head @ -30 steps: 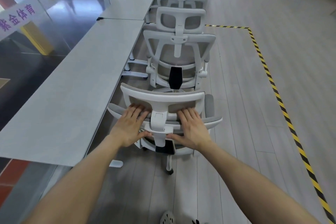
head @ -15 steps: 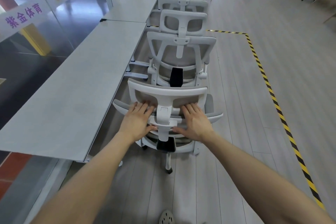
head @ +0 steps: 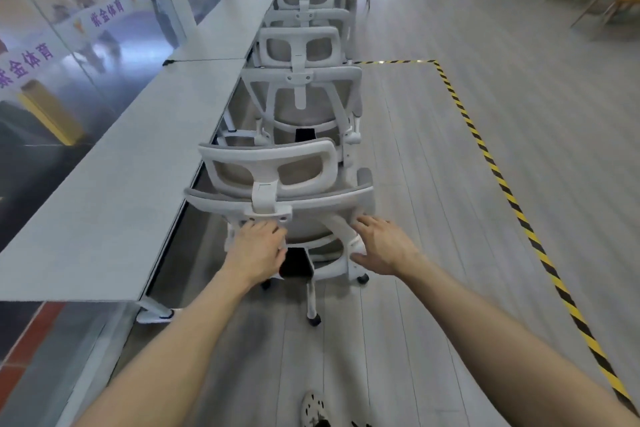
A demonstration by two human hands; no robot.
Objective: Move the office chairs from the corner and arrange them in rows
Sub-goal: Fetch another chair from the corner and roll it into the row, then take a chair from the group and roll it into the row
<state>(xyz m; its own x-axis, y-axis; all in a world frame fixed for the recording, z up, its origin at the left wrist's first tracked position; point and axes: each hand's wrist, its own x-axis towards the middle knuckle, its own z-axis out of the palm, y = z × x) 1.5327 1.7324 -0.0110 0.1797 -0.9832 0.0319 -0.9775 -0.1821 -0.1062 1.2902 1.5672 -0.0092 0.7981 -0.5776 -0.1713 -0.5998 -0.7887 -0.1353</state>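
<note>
Now, nearest chair [head: 329, 198]: white frame and grey mesh, at the near end of the line, just beside the worktop [head: 114, 191] edge, back turned to the camera. The seat is hidden behind the backrest, and only a leg and some castors of the base show below.
Left grip [head: 256, 250]: released, fingers lying fairly straight against the backrest frame under the headrest bracket; the fingertips are smeared by blur.
Right grip [head: 382, 243]: released, fingers spread, thumb low by the right strut of the frame; it seems barely to touch, though blur makes that hard to confirm.
Row of chairs [head: 301, 97]: ahead along the worktop, each overlapping the next, so the farthest show only headrests.
Hazard tape [head: 485, 152]: yellow-and-black line on the floor at right, cut off at the lower corner.
Shoe [head: 313, 409]: at the bottom edge, partly cropped.
Glass wall [head: 86, 45]: at left, with purple characters; reflections obscure what lies behind.
</note>
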